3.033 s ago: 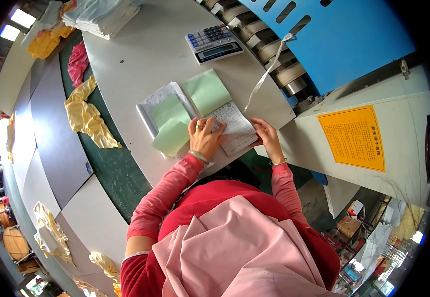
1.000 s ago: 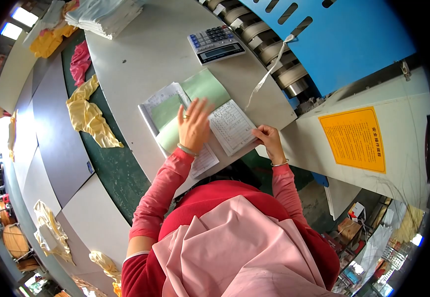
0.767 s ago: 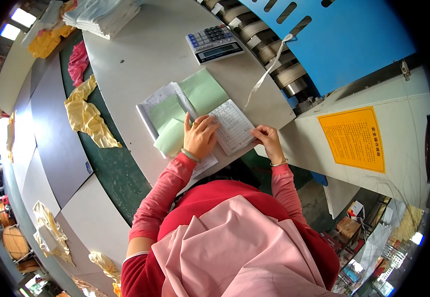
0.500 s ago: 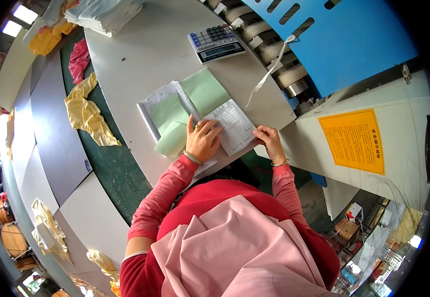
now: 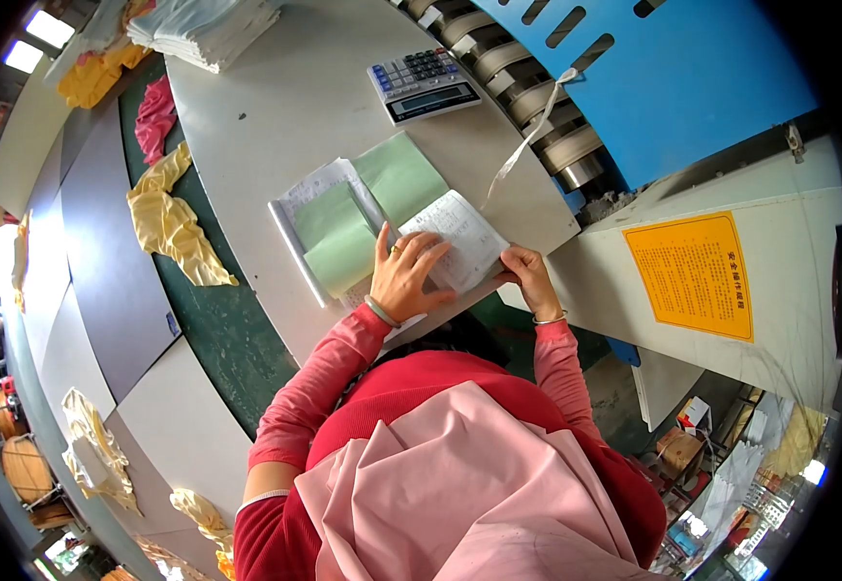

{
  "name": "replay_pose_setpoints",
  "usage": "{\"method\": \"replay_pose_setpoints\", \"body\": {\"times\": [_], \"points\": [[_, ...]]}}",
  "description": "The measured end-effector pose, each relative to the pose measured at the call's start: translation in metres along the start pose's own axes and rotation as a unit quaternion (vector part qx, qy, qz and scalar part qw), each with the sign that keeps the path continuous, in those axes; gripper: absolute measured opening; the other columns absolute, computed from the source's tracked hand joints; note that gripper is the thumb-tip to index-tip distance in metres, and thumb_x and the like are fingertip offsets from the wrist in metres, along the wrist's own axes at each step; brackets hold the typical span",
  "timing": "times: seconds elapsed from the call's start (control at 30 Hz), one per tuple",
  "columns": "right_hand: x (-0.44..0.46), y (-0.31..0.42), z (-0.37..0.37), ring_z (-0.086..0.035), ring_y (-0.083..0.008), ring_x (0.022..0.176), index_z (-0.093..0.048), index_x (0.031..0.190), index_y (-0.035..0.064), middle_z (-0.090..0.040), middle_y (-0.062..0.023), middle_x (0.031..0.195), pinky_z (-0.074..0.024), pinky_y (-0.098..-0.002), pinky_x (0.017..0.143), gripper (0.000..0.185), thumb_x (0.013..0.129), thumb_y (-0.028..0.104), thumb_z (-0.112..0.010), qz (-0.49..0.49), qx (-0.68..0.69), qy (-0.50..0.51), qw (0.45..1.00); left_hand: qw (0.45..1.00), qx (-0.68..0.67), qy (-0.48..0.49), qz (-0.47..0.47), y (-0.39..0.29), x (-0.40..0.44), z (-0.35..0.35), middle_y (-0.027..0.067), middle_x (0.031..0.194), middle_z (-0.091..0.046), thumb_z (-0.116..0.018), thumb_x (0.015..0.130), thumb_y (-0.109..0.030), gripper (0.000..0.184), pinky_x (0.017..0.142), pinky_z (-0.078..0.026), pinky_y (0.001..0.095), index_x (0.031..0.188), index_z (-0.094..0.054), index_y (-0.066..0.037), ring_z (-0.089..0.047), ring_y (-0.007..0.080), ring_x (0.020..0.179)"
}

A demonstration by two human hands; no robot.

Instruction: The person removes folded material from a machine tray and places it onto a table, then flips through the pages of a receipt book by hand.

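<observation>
A form book (image 5: pixel 459 235) lies open on the table, its white page covered in writing and its green cover (image 5: pixel 399 174) folded back. My left hand (image 5: pixel 405 277) rests over the left part of the page with fingers spread, wearing a ring and a bangle. At the right corner of the book, my right hand (image 5: pixel 529 278) pinches the page edge between thumb and fingers. Left of it, touching or very close, lies a second stack of written papers with a green sheet (image 5: pixel 329 228) on top. Part of the white page is under my left fingers.
A calculator (image 5: pixel 424 85) sits farther back on the grey table (image 5: pixel 275 126). Beyond it stands a blue machine (image 5: pixel 673 77) with rollers and a hanging white strip (image 5: pixel 527 143). A paper stack (image 5: pixel 203 29) lies at the back left. Yellow cloth (image 5: pixel 174 218) hangs left.
The page under my hands has changed to a different written sheet. The curled green sheet at left now lies flatter, and my left hand has shifted slightly right.
</observation>
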State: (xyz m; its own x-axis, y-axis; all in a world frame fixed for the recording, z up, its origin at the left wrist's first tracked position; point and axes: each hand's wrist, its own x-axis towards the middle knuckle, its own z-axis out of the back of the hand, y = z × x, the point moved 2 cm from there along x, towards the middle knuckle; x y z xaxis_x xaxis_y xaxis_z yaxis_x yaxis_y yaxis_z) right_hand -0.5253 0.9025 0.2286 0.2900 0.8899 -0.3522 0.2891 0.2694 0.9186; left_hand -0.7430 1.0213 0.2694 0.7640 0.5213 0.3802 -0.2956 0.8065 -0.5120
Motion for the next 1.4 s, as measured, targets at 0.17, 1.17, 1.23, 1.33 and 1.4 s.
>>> {"method": "replay_pose_setpoints", "body": {"times": [0.17,1.17,1.23,1.33,1.4], "points": [[0.001,-0.008,0.006,-0.058,-0.0081,0.082,-0.067,0.099,0.0052,-0.061,0.0025,0.087,-0.0528,-0.0253,0.074,0.040,0.089,0.044,-0.064,0.001,-0.014,0.017,1.000,0.999,0.024,-0.015,0.019,0.006,0.015,0.004,0.0068,0.126,-0.053,-0.082,0.061,-0.030,0.072,0.109,-0.022,0.0578,0.126,-0.054,-0.016,-0.050,0.0266,0.119],[0.002,0.002,-0.004,-0.061,-0.0078,0.087,-0.050,0.137,0.0067,-0.065,-0.0037,0.106,-0.0508,-0.0204,0.078,0.052,0.087,0.000,-0.062,0.011,0.034,0.044,0.998,0.990,0.049,-0.051,0.122,0.031,0.010,0.011,0.0057,0.110,-0.060,-0.074,0.073,-0.021,0.042,0.097,-0.036,0.0418,0.111,-0.061,-0.009,-0.053,0.0273,0.109],[0.001,0.005,-0.005,-0.060,-0.0071,0.086,-0.049,0.137,0.0068,-0.065,-0.0032,0.103,-0.0507,-0.0197,0.076,0.053,0.087,0.000,-0.062,0.001,0.032,0.040,0.999,1.000,0.018,-0.004,0.024,0.020,0.002,0.003,0.0051,0.108,-0.062,-0.075,0.072,-0.024,0.039,0.098,-0.036,0.0409,0.106,-0.064,-0.009,-0.057,0.0253,0.104],[0.001,0.007,-0.006,-0.060,-0.0060,0.084,-0.049,0.137,0.0070,-0.064,-0.0024,0.102,-0.0503,-0.0187,0.074,0.052,0.087,-0.001,-0.062,-0.006,0.024,0.033,0.999,0.999,0.032,0.000,0.036,0.006,-0.006,-0.003,0.0032,0.112,-0.063,-0.077,0.070,-0.030,0.045,0.100,-0.035,0.0410,0.108,-0.064,-0.010,-0.058,0.0221,0.102],[0.001,0.008,-0.006,-0.059,-0.0058,0.084,-0.050,0.136,0.0071,-0.064,-0.0021,0.101,-0.0502,-0.0185,0.074,0.052,0.087,-0.001,-0.062,-0.004,0.025,0.032,0.999,0.998,0.039,0.007,0.045,0.004,-0.008,-0.005,0.0037,0.115,-0.062,-0.077,0.069,-0.033,0.050,0.102,-0.034,0.0416,0.111,-0.064,-0.010,-0.058,0.0216,0.104]]}}
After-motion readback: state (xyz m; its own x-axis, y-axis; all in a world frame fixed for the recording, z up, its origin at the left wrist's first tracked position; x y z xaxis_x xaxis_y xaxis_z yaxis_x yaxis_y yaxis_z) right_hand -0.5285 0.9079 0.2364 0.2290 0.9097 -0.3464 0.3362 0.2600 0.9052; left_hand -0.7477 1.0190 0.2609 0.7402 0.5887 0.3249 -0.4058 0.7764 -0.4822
